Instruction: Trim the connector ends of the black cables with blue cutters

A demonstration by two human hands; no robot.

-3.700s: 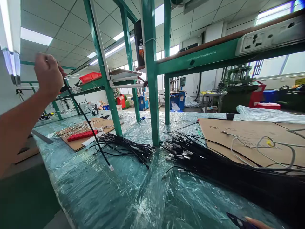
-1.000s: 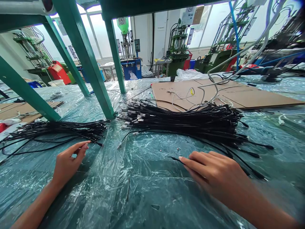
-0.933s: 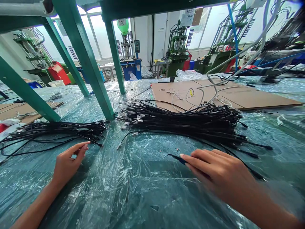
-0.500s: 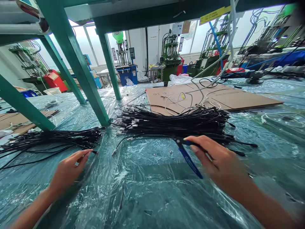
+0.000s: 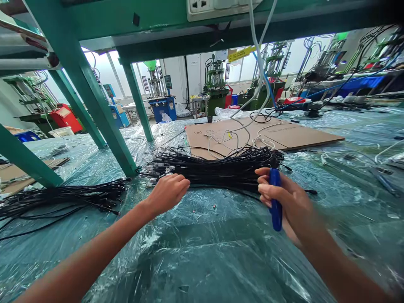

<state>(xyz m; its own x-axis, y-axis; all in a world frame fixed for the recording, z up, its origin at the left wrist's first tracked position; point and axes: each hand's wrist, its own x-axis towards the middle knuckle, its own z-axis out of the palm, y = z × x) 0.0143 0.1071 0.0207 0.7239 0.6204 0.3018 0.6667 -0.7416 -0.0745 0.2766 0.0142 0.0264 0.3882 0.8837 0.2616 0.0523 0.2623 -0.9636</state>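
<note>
My left hand (image 5: 170, 191) is at the near left edge of a big bundle of black cables (image 5: 221, 170). Its fingers are curled, and their tips are hidden, so I cannot make out what they pinch. In my right hand (image 5: 288, 202) is a pair of blue-handled pliers (image 5: 276, 206), held upright at the bundle's right end, the handles close together. Silvery connector ends show at the bundle's left side. A second bundle of black cables (image 5: 69, 198) lies at the left beyond the green post.
Clear plastic film (image 5: 202, 256) covers the bench. Flat cardboard (image 5: 293, 136) lies behind the cables, with white cords over it. A green post (image 5: 101, 105) slants down at the left, under a green beam with a socket strip (image 5: 217, 8). Another tool (image 5: 383, 181) lies far right.
My left hand has left the small cable end by the left bundle and moved right to the big bundle. The pliers have turned upright, and their handles now look closer together. The view has shifted.
</note>
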